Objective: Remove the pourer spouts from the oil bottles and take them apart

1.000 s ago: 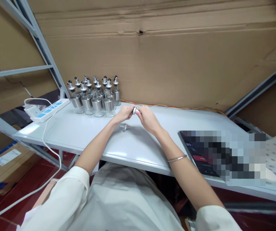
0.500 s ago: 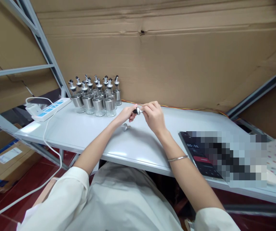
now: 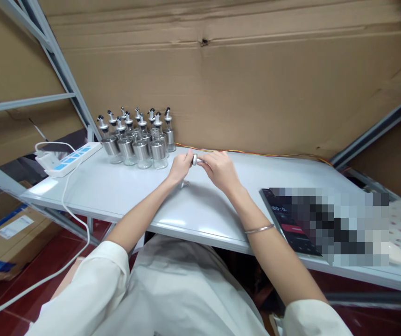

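My left hand (image 3: 179, 168) and my right hand (image 3: 218, 170) meet above the middle of the white table (image 3: 116, 191). Between their fingertips they pinch a small silver pourer cap (image 3: 195, 159). A second silver pourer cap (image 3: 184, 184) lies on the table just under my left hand, partly hidden by it. To the left, at the back, stands a cluster of several glass oil bottles (image 3: 140, 142) with steel bands and pourer tops.
A white power strip (image 3: 70, 159) with a trailing cable lies at the table's left end. A dark tablet (image 3: 291, 224), partly blurred, rests at the right. Cardboard sheets (image 3: 256, 84) wall the back; thin coloured wires (image 3: 256, 155) run along their foot. A metal rack frame (image 3: 63, 70) stands left.
My hands have kept the cap between them and turned it slightly; my left hand has shifted down so that it covers part of the cap on the table.
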The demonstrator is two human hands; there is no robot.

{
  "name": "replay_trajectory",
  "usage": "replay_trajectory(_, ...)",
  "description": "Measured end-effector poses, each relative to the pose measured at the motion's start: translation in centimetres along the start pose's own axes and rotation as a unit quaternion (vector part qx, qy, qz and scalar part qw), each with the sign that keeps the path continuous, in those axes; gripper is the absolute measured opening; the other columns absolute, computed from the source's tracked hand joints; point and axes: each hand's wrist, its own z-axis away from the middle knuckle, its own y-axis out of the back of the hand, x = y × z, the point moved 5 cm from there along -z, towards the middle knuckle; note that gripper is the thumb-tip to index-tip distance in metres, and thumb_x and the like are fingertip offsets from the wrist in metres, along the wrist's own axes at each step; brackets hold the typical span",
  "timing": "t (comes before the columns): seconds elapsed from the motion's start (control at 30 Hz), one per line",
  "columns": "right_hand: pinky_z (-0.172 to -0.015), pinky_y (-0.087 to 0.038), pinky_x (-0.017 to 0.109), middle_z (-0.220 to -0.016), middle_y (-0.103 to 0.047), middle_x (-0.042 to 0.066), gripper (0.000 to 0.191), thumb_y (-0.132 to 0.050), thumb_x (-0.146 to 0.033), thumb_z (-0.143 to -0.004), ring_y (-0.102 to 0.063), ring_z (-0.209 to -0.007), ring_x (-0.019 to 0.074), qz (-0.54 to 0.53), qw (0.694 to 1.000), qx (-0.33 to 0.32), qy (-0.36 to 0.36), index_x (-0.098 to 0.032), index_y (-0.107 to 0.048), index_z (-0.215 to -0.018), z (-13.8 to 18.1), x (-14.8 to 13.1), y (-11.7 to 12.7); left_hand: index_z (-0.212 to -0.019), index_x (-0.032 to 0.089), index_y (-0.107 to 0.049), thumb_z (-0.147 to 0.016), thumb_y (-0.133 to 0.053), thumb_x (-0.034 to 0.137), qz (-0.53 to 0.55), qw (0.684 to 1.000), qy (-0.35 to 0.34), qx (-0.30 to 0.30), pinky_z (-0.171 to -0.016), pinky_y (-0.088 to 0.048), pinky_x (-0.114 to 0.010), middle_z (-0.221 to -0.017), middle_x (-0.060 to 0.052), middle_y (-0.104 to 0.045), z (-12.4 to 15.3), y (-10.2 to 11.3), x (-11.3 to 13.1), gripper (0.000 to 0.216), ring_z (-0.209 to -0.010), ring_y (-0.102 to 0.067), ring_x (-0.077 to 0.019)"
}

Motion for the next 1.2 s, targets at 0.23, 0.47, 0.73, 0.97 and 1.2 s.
replay_trajectory(0.23, -0.059, -0.034, 0.025, -0.072, -0.063, 0.002, 0.022, -0.048, -0.033, -0.089, -0.045, -0.055, 0.0120, -0.206, 0.972, -0.060, -0.094, -0.019, -0.064, -0.088, 0.3, 0.1, -0.1, -0.046, 0.020, -0.028, -0.089, -0.018, 0.053, -0.130, 0.984, -0.101, 0.073, -0.051, -0.018, -0.028, -0.044, 0.002, -0.027, 0.8, 0.8, 1.5, 0.055, -0.045, -0.028, -0.0101)
replay_trajectory(0.47, -0.046, -0.024, 0.023, -0.055, -0.041, -0.004, 0.027, -0.052, -0.042, -0.080, -0.032, -0.047, 0.0078, -0.421, 0.869, -0.127, -0.229, -0.017, -0.056, -0.070, 0.2, 0.1, -0.1, -0.050, 0.019, -0.037, -0.094, -0.011, 0.048, -0.180, 0.954, -0.221, 0.095, -0.051, -0.024, -0.027, -0.045, 0.001, -0.039, 1.5, 1.1, 2.2, 0.058, -0.044, -0.035, -0.0102)
replay_trajectory(0.73, -0.041, -0.008, 0.021, -0.050, -0.031, -0.007, 0.034, -0.064, -0.046, -0.070, -0.020, -0.043, 0.0039, -0.616, 0.700, -0.224, -0.283, -0.016, -0.049, -0.064, 0.8, -0.6, -0.5, -0.061, 0.020, -0.038, -0.098, -0.015, 0.031, -0.247, 0.804, -0.517, 0.160, -0.055, -0.029, -0.026, -0.052, 0.001, -0.042, 4.2, 1.7, 5.4, 0.046, -0.050, -0.037, -0.0120)
replay_trajectory(0.97, -0.043, -0.009, 0.022, -0.042, -0.018, -0.011, 0.038, -0.056, -0.049, -0.081, -0.013, -0.040, 0.0036, -0.649, 0.657, -0.277, -0.265, -0.018, -0.045, -0.064, 1.4, -1.0, -0.9, -0.062, 0.020, -0.037, -0.098, -0.014, 0.034, -0.190, 0.844, -0.484, 0.135, -0.055, -0.031, -0.026, -0.053, 0.001, -0.042, 3.8, 1.6, 5.3, 0.045, -0.050, -0.037, -0.0121)
replay_trajectory(1.2, -0.044, -0.023, 0.022, -0.048, -0.031, -0.009, 0.036, -0.051, -0.050, -0.083, -0.028, -0.041, 0.0058, -0.534, 0.788, -0.185, -0.246, -0.019, -0.045, -0.068, 0.3, -1.1, -1.1, -0.054, 0.020, -0.036, -0.094, -0.006, 0.053, -0.122, 0.939, -0.303, 0.105, -0.051, -0.032, -0.025, -0.047, 0.001, -0.041, 1.4, 1.8, 3.2, 0.060, -0.045, -0.038, -0.0098)
